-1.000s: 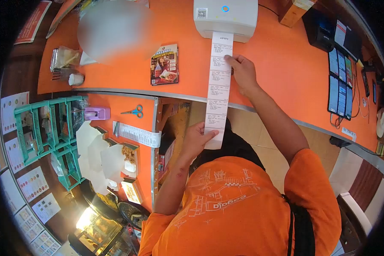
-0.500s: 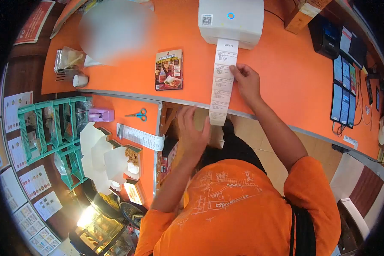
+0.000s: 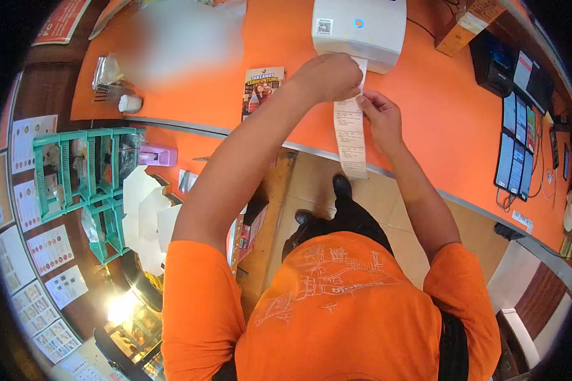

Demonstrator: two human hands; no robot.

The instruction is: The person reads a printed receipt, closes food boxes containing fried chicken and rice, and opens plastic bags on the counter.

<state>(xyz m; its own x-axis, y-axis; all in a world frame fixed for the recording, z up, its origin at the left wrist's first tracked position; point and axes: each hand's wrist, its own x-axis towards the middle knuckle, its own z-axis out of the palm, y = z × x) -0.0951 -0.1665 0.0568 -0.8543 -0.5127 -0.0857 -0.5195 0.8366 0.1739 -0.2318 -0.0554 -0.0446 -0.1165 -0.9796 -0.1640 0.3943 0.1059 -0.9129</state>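
Note:
A long printed paper strip (image 3: 349, 130) comes out of the white label printer (image 3: 362, 32) and hangs down past the counter's front edge. My right hand (image 3: 382, 117) pinches the strip's right edge with thumb and fingers. Just below the printer's slot, my left hand (image 3: 335, 76) is closed over the upper part of the strip, its fingers curled and partly hidden. Partly covered by my left forearm is a takeaway leaflet stack (image 3: 260, 89) on the orange counter.
Several phones (image 3: 515, 140) with cables lie at the right of the counter. A wooden post (image 3: 467, 28) stands beside the printer. To the left are a purple tape dispenser (image 3: 157, 155), green baskets (image 3: 76, 171), white food boxes (image 3: 143, 209) and a white cup (image 3: 130, 103).
My left hand has moved up from below the counter edge to the strip near the printer slot and closed there. My right hand still pinches the strip.

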